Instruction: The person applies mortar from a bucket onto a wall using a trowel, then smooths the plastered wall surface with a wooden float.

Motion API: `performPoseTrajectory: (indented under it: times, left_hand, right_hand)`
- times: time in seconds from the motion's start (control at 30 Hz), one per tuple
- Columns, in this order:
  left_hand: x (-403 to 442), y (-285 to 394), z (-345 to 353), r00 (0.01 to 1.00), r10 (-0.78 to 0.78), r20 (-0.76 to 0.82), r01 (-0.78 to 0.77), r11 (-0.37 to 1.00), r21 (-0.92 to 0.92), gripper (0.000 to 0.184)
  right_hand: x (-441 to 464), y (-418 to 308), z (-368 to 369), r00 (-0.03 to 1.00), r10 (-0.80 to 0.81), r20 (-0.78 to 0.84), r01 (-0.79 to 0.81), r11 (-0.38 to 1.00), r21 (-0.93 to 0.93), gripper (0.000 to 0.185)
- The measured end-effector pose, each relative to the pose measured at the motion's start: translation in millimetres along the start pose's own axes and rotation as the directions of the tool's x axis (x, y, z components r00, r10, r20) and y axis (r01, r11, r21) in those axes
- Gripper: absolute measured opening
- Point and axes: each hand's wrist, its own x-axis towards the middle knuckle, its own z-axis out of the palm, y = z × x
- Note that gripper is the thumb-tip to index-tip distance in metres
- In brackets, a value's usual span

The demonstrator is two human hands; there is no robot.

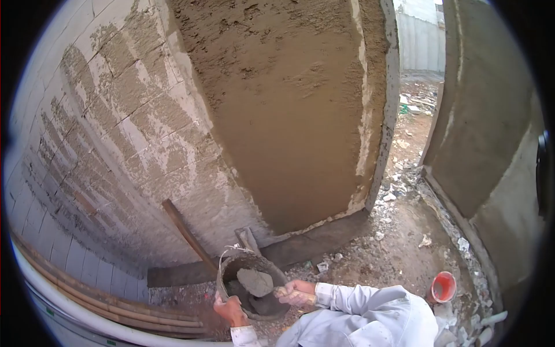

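Note:
A dark bucket [272, 267] coated with cement stands low in front of me, its wire handle raised at the far side. Wet grey mortar [270, 304] lies inside. My left hand [233, 311] is closed on the bucket's near left rim. With its fingers wrapped round the handle, my right hand [297, 292] holds a trowel [255, 282] over the bucket's mouth. The trowel's blade looks covered with grey mortar. Beyond the bucket rises a wall with a patch of wet brown plaster [289, 133].
A wooden plank [188, 234] leans behind the bucket. Long poles [115, 301] and a white pipe [75, 312] run along the lower left. A red bucket [443, 287] stands at right, near rubble [462, 246]. A doorway opens between the plastered wall and another wall [485, 104].

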Motion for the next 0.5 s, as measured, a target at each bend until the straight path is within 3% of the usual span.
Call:
performPoseTrajectory:
  times: [0.13,0.2,0.27,0.33,0.43,0.5]
  left_hand:
    - [3,1,3,0.994,-0.111,0.005,0.111,0.993,-0.036,0.063]
    - [9,-13,0,0.988,-0.152,-0.028,0.151,0.988,-0.025,0.065]
    - [10,-23,-4,0.983,-0.176,-0.051,0.175,0.984,-0.025,0.067]
    - [9,-31,-3,0.980,-0.185,-0.068,0.183,0.982,-0.040,0.069]
    - [11,-47,-3,0.966,-0.220,-0.133,0.214,0.975,-0.056,0.071]
    - [21,-72,-12,0.944,-0.260,-0.203,0.265,0.964,-0.005,0.071]
  right_hand:
    - [-8,-36,126,0.958,-0.281,0.059,0.287,0.933,-0.214,0.025]
    - [-22,-56,204,0.890,-0.436,0.138,0.448,0.770,-0.454,0.025]
    - [-40,-61,292,0.735,-0.632,0.246,0.602,0.442,-0.665,0.025]
    - [-62,-73,365,0.533,-0.703,0.471,0.639,-0.031,-0.769,0.027]
    - [-90,-78,467,0.088,-0.643,0.761,0.411,-0.672,-0.616,0.026]
    - [-119,-101,521,-0.144,-0.390,0.909,0.062,-0.921,-0.385,0.024]
